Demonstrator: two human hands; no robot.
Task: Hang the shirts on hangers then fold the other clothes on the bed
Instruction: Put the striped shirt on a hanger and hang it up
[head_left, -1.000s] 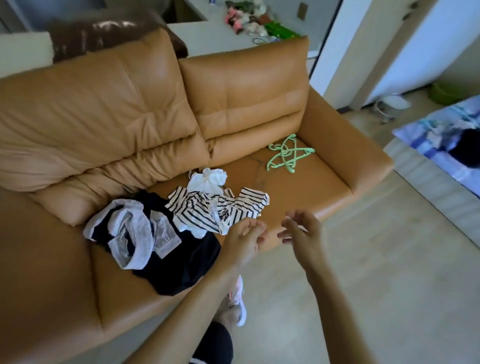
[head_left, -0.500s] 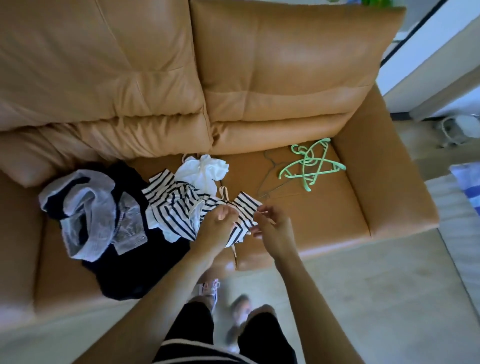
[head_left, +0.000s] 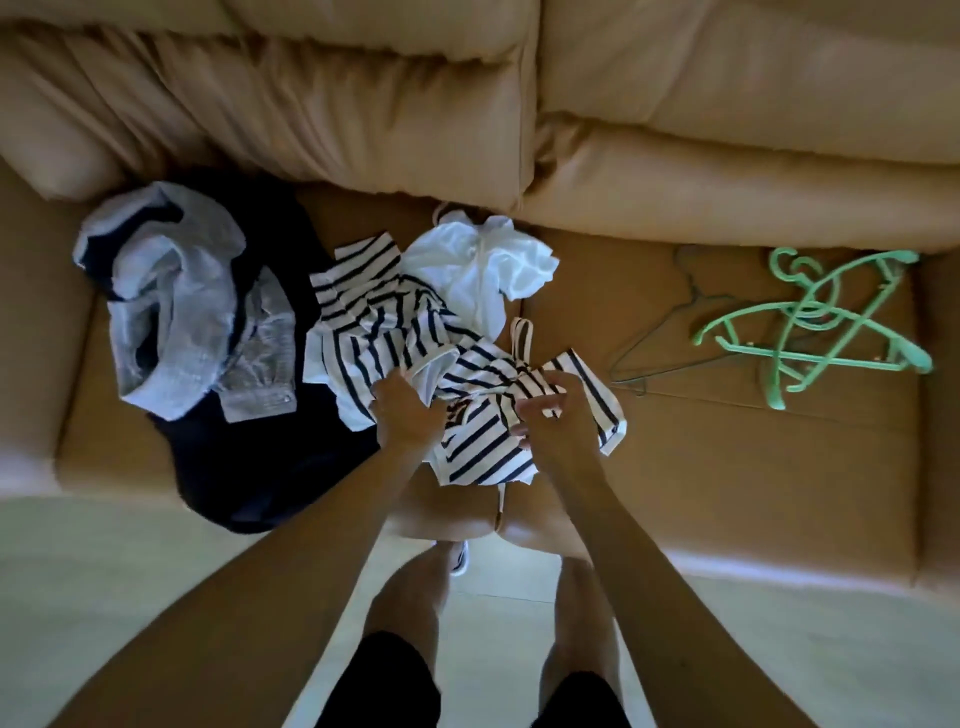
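A crumpled white shirt with dark stripes lies in the middle of the tan sofa seat. My left hand and my right hand both grip its near part, bunching the cloth. Behind it lies a small white garment. To the left a grey shirt rests on a dark navy garment. On the right of the seat lie green plastic hangers and a thin wire hanger.
The sofa's back cushions rise behind the seat. Pale floor lies in front, where my legs and feet stand close to the sofa's front edge.
I have leaned in over the sofa. Both hands went from hovering apart near the seat edge to closing on the striped shirt.
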